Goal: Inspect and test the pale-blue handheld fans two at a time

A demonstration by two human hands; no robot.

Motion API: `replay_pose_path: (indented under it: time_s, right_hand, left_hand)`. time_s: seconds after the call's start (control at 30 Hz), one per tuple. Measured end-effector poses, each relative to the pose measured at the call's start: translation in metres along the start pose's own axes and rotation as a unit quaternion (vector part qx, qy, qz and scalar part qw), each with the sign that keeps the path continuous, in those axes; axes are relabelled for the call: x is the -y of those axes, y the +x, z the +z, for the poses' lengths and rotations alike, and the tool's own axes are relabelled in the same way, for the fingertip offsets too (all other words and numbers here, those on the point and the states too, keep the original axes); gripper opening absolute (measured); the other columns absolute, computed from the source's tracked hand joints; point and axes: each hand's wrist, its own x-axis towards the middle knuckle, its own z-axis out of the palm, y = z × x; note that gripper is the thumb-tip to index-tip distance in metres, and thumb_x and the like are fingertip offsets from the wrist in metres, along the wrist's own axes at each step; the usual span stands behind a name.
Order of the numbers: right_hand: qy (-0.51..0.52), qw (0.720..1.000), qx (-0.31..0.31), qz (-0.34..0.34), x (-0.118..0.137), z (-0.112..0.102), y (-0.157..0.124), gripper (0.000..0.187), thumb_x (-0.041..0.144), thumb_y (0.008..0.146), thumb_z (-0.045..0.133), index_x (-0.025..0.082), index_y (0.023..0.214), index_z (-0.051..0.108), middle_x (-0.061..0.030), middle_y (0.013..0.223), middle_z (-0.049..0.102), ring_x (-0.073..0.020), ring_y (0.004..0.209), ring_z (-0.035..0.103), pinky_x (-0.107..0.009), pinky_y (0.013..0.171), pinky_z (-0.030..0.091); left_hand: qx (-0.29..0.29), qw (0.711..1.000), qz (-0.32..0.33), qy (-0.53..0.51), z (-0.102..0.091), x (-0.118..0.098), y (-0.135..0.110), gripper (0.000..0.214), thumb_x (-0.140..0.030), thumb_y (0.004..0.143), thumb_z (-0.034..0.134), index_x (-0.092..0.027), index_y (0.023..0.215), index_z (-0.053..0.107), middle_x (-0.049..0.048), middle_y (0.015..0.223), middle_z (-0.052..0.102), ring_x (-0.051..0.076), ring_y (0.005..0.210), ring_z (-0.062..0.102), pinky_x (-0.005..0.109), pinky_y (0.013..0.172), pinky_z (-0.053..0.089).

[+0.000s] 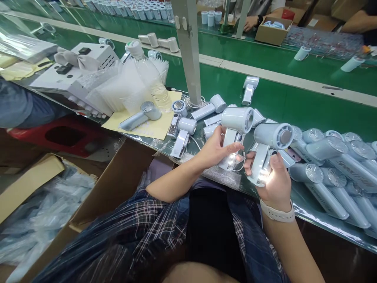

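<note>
Two pale blue handheld fans are held side by side over the bench edge. My left hand [219,148] is closed round the handle of the left handheld fan [237,119], its thumb lying across the handle. In my right hand [275,179] is the right handheld fan [272,135], gripped by its handle with the round grille facing right. A white cable [244,159] loops between the two handles. Just left of my left hand lie another fan [184,135] and a fan with its handle toward the left [210,108]. Fingers behind both handles are partly hidden.
Many wrapped fans [326,177] are piled on the right. A clear bottle [153,80], plastic sleeves [108,88] and a white box-shaped device [73,70] stand left. A metal post [188,51] rises before the green conveyor [285,88]. A carton [112,181] of plastic sits below. Other people work opposite.
</note>
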Motion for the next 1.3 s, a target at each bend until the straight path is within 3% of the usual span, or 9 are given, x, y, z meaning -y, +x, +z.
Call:
replay_pose_path:
  time_s: [0.1, 0.2, 0.27, 0.5, 0.63, 0.9, 1.07, 1.2, 1.3]
  right_hand:
    - [0.018, 0.999, 0.010, 0.034, -0.001, -0.001, 0.002, 0.053, 0.074, 0.095, 0.067, 0.023, 0.102, 0.080, -0.0095, 0.098, 0.081, -0.0261, 0.079, 0.077, -0.040, 0.062, 0.064]
    - [0.015, 0.999, -0.020, 0.029, -0.001, 0.001, 0.001, 0.047, 0.069, 0.096, 0.070, 0.027, 0.110, 0.084, -0.0085, 0.110, 0.084, -0.0319, 0.100, 0.081, -0.050, 0.082, 0.070]
    - [0.009, 0.999, -0.031, 0.025, 0.001, 0.003, -0.001, 0.043, 0.066, 0.096, 0.073, 0.028, 0.113, 0.084, -0.0072, 0.111, 0.084, -0.0325, 0.102, 0.081, -0.053, 0.089, 0.069]
    - [-0.008, 0.997, -0.049, -0.051, 0.013, 0.008, -0.013, 0.033, 0.058, 0.096, 0.077, 0.027, 0.083, 0.076, -0.0028, 0.083, 0.078, -0.0292, 0.087, 0.078, -0.054, 0.094, 0.067]
    - [-0.008, 0.995, -0.071, -0.075, 0.017, 0.010, -0.016, 0.026, 0.053, 0.097, 0.078, 0.028, 0.094, 0.081, -0.0030, 0.083, 0.078, -0.0292, 0.089, 0.079, -0.052, 0.094, 0.067]
    - [0.015, 0.997, -0.067, -0.042, 0.019, 0.008, -0.017, 0.024, 0.051, 0.097, 0.079, 0.028, 0.097, 0.084, -0.0049, 0.096, 0.085, -0.0322, 0.101, 0.081, -0.056, 0.101, 0.066]
    - [0.080, 0.996, -0.019, 0.029, 0.027, 0.019, -0.013, 0.031, 0.048, 0.096, 0.070, 0.024, 0.107, 0.085, -0.0074, 0.103, 0.084, -0.0279, 0.090, 0.079, -0.049, 0.092, 0.068]
    - [0.106, 0.994, 0.000, 0.023, 0.032, 0.032, -0.007, 0.031, 0.049, 0.095, 0.067, 0.023, 0.090, 0.084, -0.0060, 0.089, 0.081, -0.0223, 0.078, 0.074, -0.039, 0.076, 0.068]
    - [0.100, 0.995, 0.013, 0.003, 0.034, 0.036, -0.004, 0.039, 0.054, 0.097, 0.064, 0.022, 0.087, 0.083, -0.0072, 0.085, 0.079, -0.0213, 0.070, 0.070, -0.038, 0.067, 0.065]
  left_hand:
    - [0.018, 1.000, -0.021, -0.010, 0.000, 0.001, 0.000, 0.064, -0.069, 0.088, 0.077, -0.025, 0.116, 0.040, 0.0032, 0.093, 0.077, 0.020, 0.063, 0.074, 0.033, 0.060, 0.057]
    - [0.026, 1.000, -0.013, -0.004, -0.002, -0.003, -0.003, 0.052, -0.062, 0.090, 0.072, -0.025, 0.113, 0.043, -0.0008, 0.089, 0.073, 0.019, 0.066, 0.073, 0.030, 0.059, 0.055]
    - [0.040, 0.999, -0.004, 0.004, -0.002, -0.008, -0.007, 0.050, -0.059, 0.091, 0.072, -0.024, 0.113, 0.044, -0.0010, 0.089, 0.072, 0.018, 0.069, 0.073, 0.027, 0.059, 0.054]
    - [0.084, 0.996, 0.017, -0.020, 0.005, -0.031, -0.025, 0.053, -0.061, 0.096, 0.076, -0.026, 0.118, 0.043, -0.0008, 0.094, 0.072, 0.015, 0.072, 0.072, 0.024, 0.062, 0.055]
    - [0.100, 0.994, 0.014, -0.048, 0.010, -0.037, -0.029, 0.051, -0.059, 0.096, 0.078, -0.025, 0.115, 0.044, 0.0000, 0.093, 0.076, 0.019, 0.081, 0.076, 0.029, 0.071, 0.059]
    - [0.075, 0.993, -0.039, -0.078, 0.013, -0.033, -0.025, 0.057, -0.061, 0.089, 0.085, -0.024, 0.113, 0.049, 0.0003, 0.092, 0.075, 0.016, 0.075, 0.072, 0.026, 0.068, 0.054]
    - [0.123, 0.980, -0.073, -0.138, 0.018, -0.026, -0.015, 0.070, -0.050, 0.072, 0.100, -0.017, 0.120, 0.062, 0.0098, 0.109, 0.077, 0.021, 0.091, 0.076, 0.034, 0.085, 0.061]
    - [0.132, 0.974, -0.065, -0.170, 0.022, -0.026, -0.012, 0.052, -0.043, 0.074, 0.100, -0.016, 0.104, 0.068, 0.0029, 0.095, 0.071, 0.014, 0.083, 0.072, 0.029, 0.083, 0.059]
    - [0.103, 0.976, -0.054, -0.182, 0.019, -0.026, -0.010, 0.051, -0.053, 0.079, 0.094, -0.016, 0.102, 0.069, 0.0024, 0.091, 0.070, 0.014, 0.079, 0.070, 0.030, 0.079, 0.059]
